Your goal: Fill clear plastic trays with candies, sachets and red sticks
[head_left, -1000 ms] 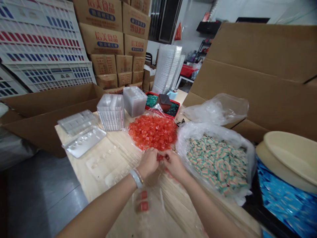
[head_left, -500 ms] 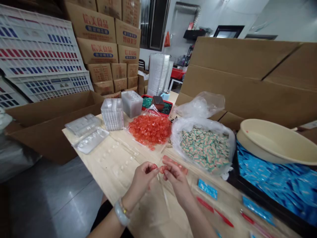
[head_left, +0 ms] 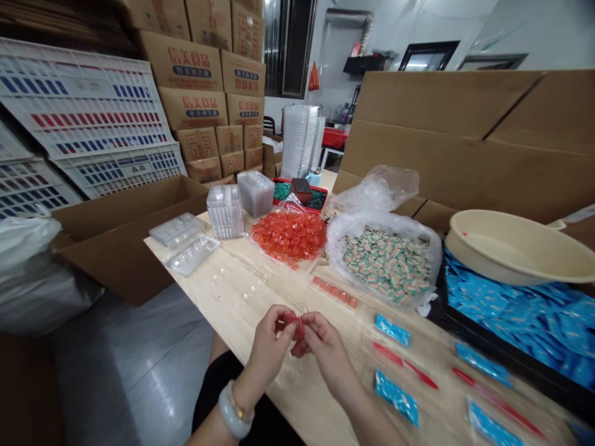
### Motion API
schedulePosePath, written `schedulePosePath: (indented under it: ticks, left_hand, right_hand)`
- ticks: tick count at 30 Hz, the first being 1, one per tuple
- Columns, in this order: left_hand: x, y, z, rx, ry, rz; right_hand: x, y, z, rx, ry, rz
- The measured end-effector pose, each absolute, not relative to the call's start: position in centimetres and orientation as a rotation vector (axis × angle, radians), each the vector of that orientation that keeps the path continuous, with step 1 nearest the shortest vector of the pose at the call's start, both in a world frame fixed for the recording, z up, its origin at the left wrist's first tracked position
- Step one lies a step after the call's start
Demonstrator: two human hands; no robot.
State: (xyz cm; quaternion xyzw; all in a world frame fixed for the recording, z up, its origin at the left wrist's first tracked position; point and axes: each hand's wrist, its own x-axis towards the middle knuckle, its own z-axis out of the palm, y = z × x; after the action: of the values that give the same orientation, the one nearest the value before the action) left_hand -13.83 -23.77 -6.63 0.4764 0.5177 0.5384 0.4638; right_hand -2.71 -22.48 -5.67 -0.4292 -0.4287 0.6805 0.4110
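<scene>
My left hand (head_left: 272, 341) and my right hand (head_left: 328, 347) meet above the near part of the table, fingers pinched together. Between the fingertips are small red translucent pieces (head_left: 299, 329), partly hidden, so their number and exact kind do not show. Beyond my right hand lies a short row of similar red pieces (head_left: 334, 292) on the wood. Farther back, a large heap of the red pieces (head_left: 290, 234) sits on clear plastic. To its right, an open clear bag (head_left: 332, 244) holds many small green-and-peach packets (head_left: 388, 260).
Blue packets (head_left: 393, 330) and red plastic utensils (head_left: 404, 364) lie at right. A cream basin (head_left: 520, 254) stands over a black tray of blue packets. Clear trays (head_left: 225, 210) are stacked at the table's left. An open carton (head_left: 130, 241) stands beyond that edge.
My hands have drawn back from the row of red pieces, which is now uncovered. Both still pinch red pieces. The view has shifted slightly, showing more blue packets at lower right.
</scene>
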Motion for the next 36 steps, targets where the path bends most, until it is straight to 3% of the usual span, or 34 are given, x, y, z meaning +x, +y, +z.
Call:
schedulePosePath:
  ticks: [6, 16, 25, 31, 36]
  left_hand:
    - [-13.5, -24.6, -6.5, 1.468, 1.458, 1.345]
    - [-13.4, -24.1, -6.8, 1.092, 1.231, 1.380]
    - [-14.2, -24.5, -5.7, 0.729, 1.039, 1.170]
    - [-14.5, -27.1, -7.8, 0.363, 0.982, 1.073]
    - [-14.8, -27.6, -9.0, 0.370, 0.993, 1.071]
  right_hand:
    - [-2.8, -23.8, -6.4, -1.118, -1.203, 1.667]
    - [-2.4, -22.8, -5.9, -1.219, -1.694, 1.099]
    - [-1.9, -22.6, -7.5, -1.357, -1.637, 1.116]
    - [-0.4, -25.1, -8.2, -1.025, -1.972, 1.215]
    - [-0.5, -25.3, -8.6, -1.097, -2.008, 1.236]
